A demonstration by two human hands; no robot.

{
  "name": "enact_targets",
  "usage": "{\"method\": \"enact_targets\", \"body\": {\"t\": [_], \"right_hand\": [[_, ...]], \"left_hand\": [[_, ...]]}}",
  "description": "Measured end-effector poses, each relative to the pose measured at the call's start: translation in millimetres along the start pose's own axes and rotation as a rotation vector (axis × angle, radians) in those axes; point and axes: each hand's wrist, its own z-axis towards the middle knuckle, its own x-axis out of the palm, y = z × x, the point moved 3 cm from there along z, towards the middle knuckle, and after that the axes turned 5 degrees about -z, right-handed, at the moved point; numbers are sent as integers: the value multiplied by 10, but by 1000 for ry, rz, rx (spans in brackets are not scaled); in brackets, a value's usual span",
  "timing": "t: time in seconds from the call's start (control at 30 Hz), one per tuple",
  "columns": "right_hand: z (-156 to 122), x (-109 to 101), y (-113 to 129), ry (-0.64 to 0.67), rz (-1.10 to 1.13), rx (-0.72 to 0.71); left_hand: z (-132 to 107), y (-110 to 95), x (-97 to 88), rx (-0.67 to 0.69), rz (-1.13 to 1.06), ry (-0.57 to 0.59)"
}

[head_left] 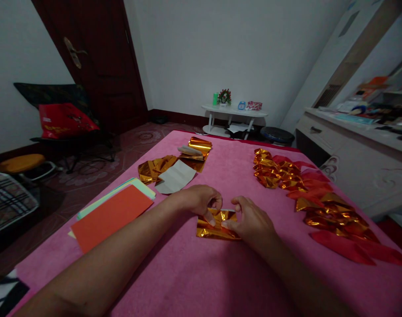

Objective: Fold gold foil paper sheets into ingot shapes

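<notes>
A sheet of shiny gold foil paper (217, 231) lies creased on the pink cloth in front of me. My left hand (203, 201) bends over its far left part, thumb pressed on the foil and fingers curled at the far edge. From the other side my right hand (252, 220) grips its right part, thumb on the surface, fingers curled above. A thin pale strip shows along the far edge between the hands. Just beyond my left hand are a pale grey sheet (176, 177), crumpled gold foil (154, 168) and a curled roll of gold foil (200, 145).
A stack of coloured paper with an orange sheet (111, 215) on top lies left, by my left forearm. Folded gold foil pieces (277, 171) and red folded pieces (343, 246) line the right side of the pink-covered table (194, 286). A white dresser (349, 149) stands beyond the right edge.
</notes>
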Motion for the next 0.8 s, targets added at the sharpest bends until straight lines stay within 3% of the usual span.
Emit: {"method": "enact_targets", "body": {"t": [0.2, 0.33, 0.43, 0.53, 0.67, 0.8], "right_hand": [[-3, 9, -58, 40, 53, 30], [-12, 97, -130, 47, 430, 56], [16, 128, -195, -3, 818, 66], [51, 85, -241, -88, 1032, 77], [57, -24, -275, -274, 1086, 48], [49, -34, -294, -281, 987, -10]], "left_hand": [[-15, 2, -15, -124, 58, -28], [14, 45, -1, -59, -77, -83], [77, 91, 23, -27, -349, -238], [137, 131, 66, -41, -559, -456], [178, 139, 133, -62, -688, -559], [162, 88, 126, -61, -706, -586]]}}
